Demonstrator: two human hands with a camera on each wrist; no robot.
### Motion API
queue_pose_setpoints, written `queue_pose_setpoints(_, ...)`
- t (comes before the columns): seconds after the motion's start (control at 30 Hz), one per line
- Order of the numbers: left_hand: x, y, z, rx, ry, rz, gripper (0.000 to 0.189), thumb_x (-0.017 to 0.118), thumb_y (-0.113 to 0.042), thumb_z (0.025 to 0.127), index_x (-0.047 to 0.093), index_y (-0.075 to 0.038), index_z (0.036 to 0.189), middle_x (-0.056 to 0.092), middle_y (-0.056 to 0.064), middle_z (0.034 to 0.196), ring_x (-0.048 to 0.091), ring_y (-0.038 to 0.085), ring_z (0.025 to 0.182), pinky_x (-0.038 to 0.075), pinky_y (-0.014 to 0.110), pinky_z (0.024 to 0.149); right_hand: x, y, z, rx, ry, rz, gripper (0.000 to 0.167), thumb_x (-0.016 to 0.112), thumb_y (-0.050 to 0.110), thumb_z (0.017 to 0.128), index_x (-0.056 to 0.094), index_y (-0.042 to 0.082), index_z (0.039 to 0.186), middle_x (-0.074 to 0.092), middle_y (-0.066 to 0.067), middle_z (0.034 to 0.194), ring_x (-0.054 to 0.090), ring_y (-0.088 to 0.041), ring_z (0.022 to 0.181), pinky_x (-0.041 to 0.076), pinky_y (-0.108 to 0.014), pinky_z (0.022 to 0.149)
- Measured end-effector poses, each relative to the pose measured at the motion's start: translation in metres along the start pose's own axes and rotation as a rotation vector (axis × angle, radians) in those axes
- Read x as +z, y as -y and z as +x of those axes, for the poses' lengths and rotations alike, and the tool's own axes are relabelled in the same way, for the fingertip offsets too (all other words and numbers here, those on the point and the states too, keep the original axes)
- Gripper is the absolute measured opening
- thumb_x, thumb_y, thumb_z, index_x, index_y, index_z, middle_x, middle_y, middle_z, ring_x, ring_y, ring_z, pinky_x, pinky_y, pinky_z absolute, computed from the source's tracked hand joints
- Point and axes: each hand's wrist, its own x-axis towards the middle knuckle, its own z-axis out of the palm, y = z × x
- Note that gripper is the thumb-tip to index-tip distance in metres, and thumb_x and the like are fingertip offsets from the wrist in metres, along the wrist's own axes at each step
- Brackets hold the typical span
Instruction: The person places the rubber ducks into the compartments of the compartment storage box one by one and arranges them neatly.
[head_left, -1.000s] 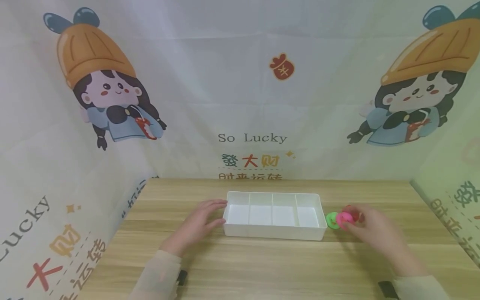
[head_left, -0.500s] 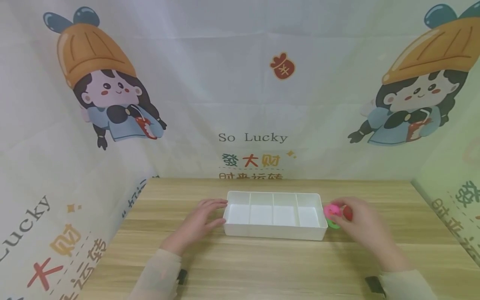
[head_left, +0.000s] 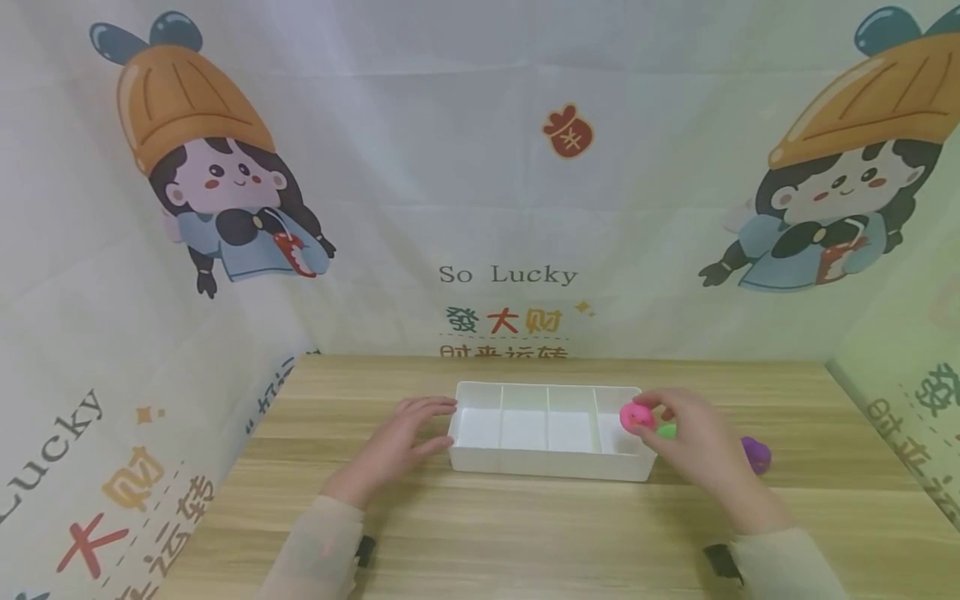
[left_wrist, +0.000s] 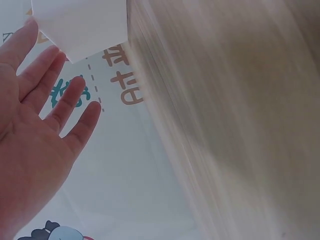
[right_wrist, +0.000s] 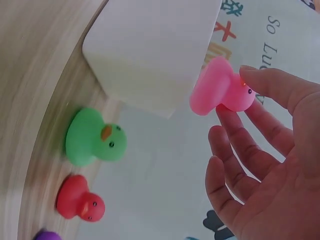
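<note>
A pink rubber duck [right_wrist: 215,87] is pinched between the thumb and fingers of my right hand [head_left: 693,437]. In the head view it hangs over the right-end compartment of a white divided box [head_left: 551,462]. My left hand [head_left: 397,442] rests its straight fingertips on the box's left end; the left wrist view shows the fingers [left_wrist: 65,105] spread. Outside the box's right end sit a green rubber duck [right_wrist: 90,140] and a red rubber duck [right_wrist: 77,200]. My right hand covers the red one in the head view. A purple duck [head_left: 756,455] lies farther right, partly behind my wrist.
The wooden table [head_left: 525,542] carries everything and ends at a printed cloth backdrop [head_left: 390,250]. The box has several compartments split by thin upright dividers. Cloth walls also flank the table at left and right.
My right hand has lifted the pink duck and carried it left, from beside the green duck to above the box's right end. The purple duck has come into sight. My left hand stays put.
</note>
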Motion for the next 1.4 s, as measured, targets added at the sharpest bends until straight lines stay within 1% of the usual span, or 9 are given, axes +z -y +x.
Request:
queue_pose_setpoints(0.17, -0.001, 0.0, 0.0, -0.003, -0.002, -0.002, 0.051, 0.074, -0.024, 0.096, 0.06, -0.009, 0.143, 0.054, 0.007, 0.155, 0.042, 0.033, 0.147, 0.034, 0.056, 0.124, 0.01, 0.008, 0.004, -0.029, 0.007, 0.012, 0.034, 0.082, 0.022, 0.088, 0.073, 0.012, 0.119, 0.074, -0.011, 0.117, 0.066, -0.027, 0.096, 0.056, -0.037, 0.074)
queue_pose_setpoints(0.37, -0.001, -0.001, 0.0, -0.008, 0.005, -0.002, 0.052, 0.074, -0.025, 0.095, 0.059, -0.009, 0.143, 0.053, 0.007, 0.155, 0.042, 0.032, 0.147, 0.033, 0.056, 0.124, 0.015, 0.015, 0.008, -0.023, 0.028, 0.003, 0.034, 0.083, 0.024, 0.088, 0.074, 0.015, 0.119, 0.073, -0.008, 0.114, 0.066, -0.026, 0.098, 0.055, -0.034, 0.071)
queue_pose_setpoints(0.57, -0.001, 0.0, 0.001, -0.009, 0.003, 0.001, 0.053, 0.076, -0.024, 0.094, 0.06, -0.009, 0.143, 0.054, 0.005, 0.154, 0.042, 0.032, 0.146, 0.035, 0.056, 0.123, 0.022, 0.021, 0.011, -0.044, 0.015, 0.002, 0.034, 0.085, 0.024, 0.086, 0.075, 0.015, 0.117, 0.074, -0.004, 0.108, 0.066, -0.025, 0.096, 0.052, -0.03, 0.069)
queue_pose_setpoints(0.67, -0.001, 0.001, 0.002, -0.008, -0.001, 0.006, 0.053, 0.076, -0.024, 0.094, 0.06, -0.01, 0.143, 0.055, 0.004, 0.154, 0.043, 0.031, 0.146, 0.035, 0.056, 0.123, 0.026, 0.024, 0.013, -0.047, 0.017, 0.007, 0.035, 0.085, 0.023, 0.085, 0.074, 0.015, 0.118, 0.073, -0.003, 0.108, 0.065, -0.024, 0.096, 0.052, -0.03, 0.071)
queue_pose_setpoints(0.83, -0.002, 0.002, 0.003, -0.008, 0.007, 0.004, 0.053, 0.075, -0.027, 0.095, 0.059, -0.012, 0.144, 0.054, 0.005, 0.155, 0.042, 0.032, 0.147, 0.034, 0.057, 0.123, 0.031, 0.029, 0.015, -0.032, 0.038, 0.028, 0.035, 0.085, 0.021, 0.085, 0.074, 0.015, 0.118, 0.072, -0.005, 0.116, 0.063, -0.024, 0.097, 0.052, -0.03, 0.074)
queue_pose_setpoints(0.9, -0.002, 0.001, 0.003, -0.012, 0.013, 0.0, 0.053, 0.075, -0.028, 0.095, 0.059, -0.013, 0.144, 0.053, 0.005, 0.155, 0.042, 0.031, 0.147, 0.033, 0.057, 0.124, 0.033, 0.032, 0.016, -0.039, 0.038, 0.032, 0.034, 0.085, 0.02, 0.085, 0.074, 0.014, 0.117, 0.072, -0.007, 0.117, 0.062, -0.024, 0.097, 0.053, -0.031, 0.075)
queue_pose_setpoints(1.03, -0.003, 0.0, 0.002, 0.008, 0.01, 0.0, 0.052, 0.075, -0.026, 0.095, 0.06, -0.011, 0.142, 0.055, 0.007, 0.154, 0.045, 0.033, 0.145, 0.035, 0.058, 0.122, 0.037, 0.034, 0.016, -0.067, 0.022, 0.027, 0.033, 0.086, 0.019, 0.085, 0.074, 0.013, 0.115, 0.073, -0.008, 0.118, 0.062, -0.023, 0.097, 0.054, -0.034, 0.078)
queue_pose_setpoints(1.13, -0.003, -0.001, 0.001, 0.025, 0.002, 0.005, 0.051, 0.075, -0.024, 0.095, 0.06, -0.009, 0.142, 0.056, 0.009, 0.153, 0.046, 0.034, 0.143, 0.035, 0.06, 0.121, 0.04, 0.035, 0.017, -0.084, 0.006, 0.013, 0.033, 0.086, 0.02, 0.085, 0.074, 0.013, 0.115, 0.073, -0.006, 0.116, 0.062, -0.022, 0.096, 0.054, -0.035, 0.078)
queue_pose_setpoints(1.4, -0.001, 0.0, 0.001, 0.016, -0.005, 0.01, 0.052, 0.075, -0.025, 0.095, 0.06, -0.011, 0.142, 0.056, 0.005, 0.153, 0.046, 0.033, 0.143, 0.03, 0.067, 0.12, 0.043, 0.042, 0.02, -0.098, 0.008, 0.002, 0.033, 0.086, 0.023, 0.085, 0.075, 0.014, 0.115, 0.071, -0.001, 0.105, 0.062, -0.025, 0.095, 0.053, -0.033, 0.077)
